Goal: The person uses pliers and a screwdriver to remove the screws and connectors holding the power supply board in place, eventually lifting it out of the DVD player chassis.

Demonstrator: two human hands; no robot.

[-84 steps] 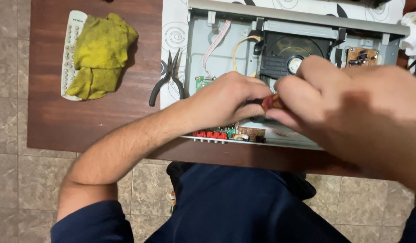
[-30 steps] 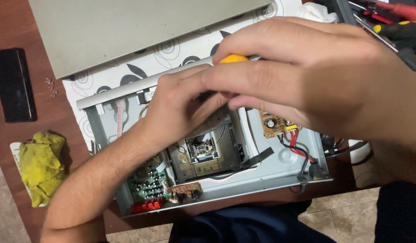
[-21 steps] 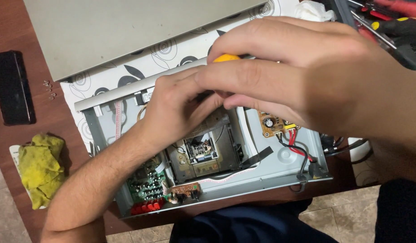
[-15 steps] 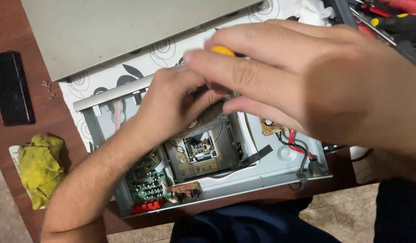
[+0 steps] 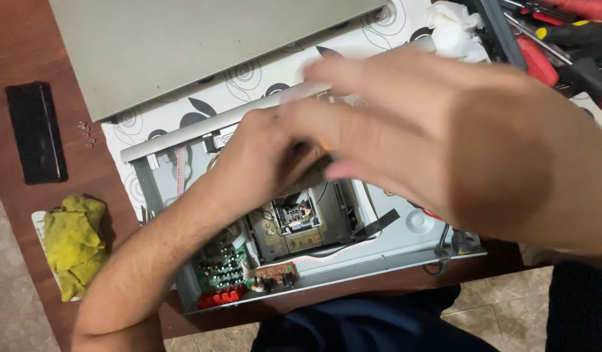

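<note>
My left hand [image 5: 268,156] and blurred right hand [image 5: 444,143] crowd over the open player chassis [image 5: 405,241]; grips hidden, can't tell. A slip could gouge the green circuit board [image 5: 219,264].

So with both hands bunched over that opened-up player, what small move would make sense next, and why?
Probably steady the right hand before turning anything. It is blurred and hides whatever it grips, while the left hand presses close beside it above the disc drive in the open player. With circuit boards exposed right below, a slip could nick them.
</note>
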